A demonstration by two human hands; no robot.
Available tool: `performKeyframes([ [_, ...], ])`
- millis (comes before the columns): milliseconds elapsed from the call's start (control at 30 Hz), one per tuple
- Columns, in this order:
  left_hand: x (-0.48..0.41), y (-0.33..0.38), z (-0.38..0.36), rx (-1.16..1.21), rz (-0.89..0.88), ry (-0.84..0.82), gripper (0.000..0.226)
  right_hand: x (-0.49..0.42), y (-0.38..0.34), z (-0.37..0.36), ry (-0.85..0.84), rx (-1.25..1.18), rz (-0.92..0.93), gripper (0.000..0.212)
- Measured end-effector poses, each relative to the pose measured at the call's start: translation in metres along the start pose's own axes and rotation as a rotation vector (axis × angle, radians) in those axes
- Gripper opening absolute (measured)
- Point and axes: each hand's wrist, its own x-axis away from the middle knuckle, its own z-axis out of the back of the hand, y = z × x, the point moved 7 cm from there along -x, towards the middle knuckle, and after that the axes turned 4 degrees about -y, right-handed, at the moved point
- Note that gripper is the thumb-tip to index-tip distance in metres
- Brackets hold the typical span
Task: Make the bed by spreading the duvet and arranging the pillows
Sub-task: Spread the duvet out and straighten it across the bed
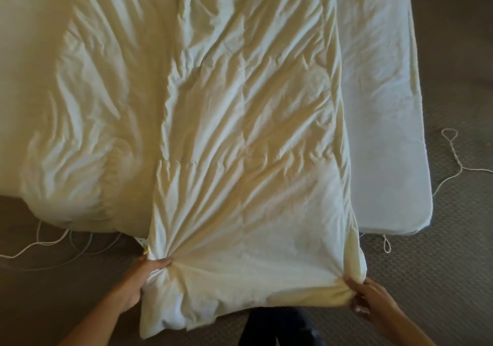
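A cream, wrinkled duvet (240,145) lies over the bed, folded so one layer runs down the middle and hangs past the foot edge. My left hand (144,276) grips a bunched fold at the duvet's near left edge. At the near right corner, my right hand (370,300) pinches the duvet. Creases fan out from both grips. The white mattress sheet (386,111) shows bare along the right side. No pillows are in view.
Grey-brown carpet (440,252) surrounds the bed. White cords (453,156) trail on the floor at right, and more cables (53,244) lie at left under the bed's foot. My dark trouser legs (277,327) stand just below the duvet's edge.
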Motion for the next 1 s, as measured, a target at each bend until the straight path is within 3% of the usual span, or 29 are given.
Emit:
performKeyframes([
  [100, -0.007, 0.006, 0.0, -0.252, -0.026, 0.132, 0.043, -0.001, -0.015, -0.004, 0.164, 0.29, 0.043, 0.039],
  [200, -0.016, 0.022, -0.018, -0.628, -0.064, 0.319, 0.058, 0.014, -0.05, -0.016, 0.512, 0.388, 0.108, 0.052],
  [233, -0.015, 0.035, -0.022, -0.678, -0.133, 0.425, 0.056, 0.028, -0.069, -0.02, 0.636, 0.34, 0.179, 0.056],
  [300, -0.002, 0.069, -0.026, -0.537, -0.313, 0.588, 0.043, 0.05, -0.113, -0.032, 0.741, 0.266, 0.434, 0.053],
  [400, 0.016, 0.118, -0.026, -0.249, -0.518, 0.681, 0.047, 0.057, -0.169, -0.056, 0.613, 0.267, 0.749, 0.05],
  [467, 0.021, 0.148, -0.025, -0.126, -0.595, 0.677, 0.045, 0.047, -0.199, -0.066, 0.521, 0.263, 0.775, 0.06],
  [533, 0.01, 0.168, -0.021, -0.062, -0.56, 0.628, 0.045, 0.032, -0.226, -0.067, 0.465, 0.27, 0.674, 0.067],
  [667, -0.003, 0.181, -0.004, -0.155, -0.532, 0.702, 0.047, 0.022, -0.252, -0.06, 0.549, 0.357, 0.593, 0.033],
  [800, 0.004, 0.185, -0.016, -0.208, -0.383, 0.774, 0.035, 0.022, -0.247, -0.062, 0.667, 0.318, 0.521, 0.022],
  [900, 0.007, 0.219, -0.014, -0.248, -0.422, 0.816, 0.034, 0.029, -0.277, -0.066, 0.736, 0.283, 0.611, 0.033],
  [1000, -0.004, 0.265, -0.019, -0.274, -0.545, 0.663, 0.04, 0.029, -0.317, -0.076, 0.651, 0.312, 0.75, 0.057],
])
